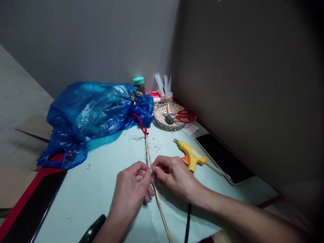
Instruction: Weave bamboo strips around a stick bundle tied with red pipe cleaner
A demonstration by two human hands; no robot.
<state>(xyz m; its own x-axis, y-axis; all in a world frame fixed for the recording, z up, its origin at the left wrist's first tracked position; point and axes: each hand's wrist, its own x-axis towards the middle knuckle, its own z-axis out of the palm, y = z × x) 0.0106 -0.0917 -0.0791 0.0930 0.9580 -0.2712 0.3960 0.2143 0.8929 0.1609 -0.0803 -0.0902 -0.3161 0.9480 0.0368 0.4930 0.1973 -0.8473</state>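
Note:
A thin pale twisted cord point(149, 150), its far end tied with a red string point(142, 127), runs toward me down the middle of the table. Both hands meet on it. My left hand point(135, 182) pinches the cord between thumb and fingers from the left side. From the right, my right hand point(174, 173) pinches it at nearly the same spot. Below the hands the strands point(160, 211) run loose toward the bottom edge. Close beyond my right hand lies a yellow glue gun point(193, 155) with an orange trigger.
A blue plastic bag point(93, 108) bulges at the back left. Behind the cord stand a woven basket point(159, 118) with red-handled scissors point(184, 115) and a dark thread spool point(169, 119), plus a cup point(167, 98) of glue sticks. A tablet-like device point(225, 157) lies along the right wall.

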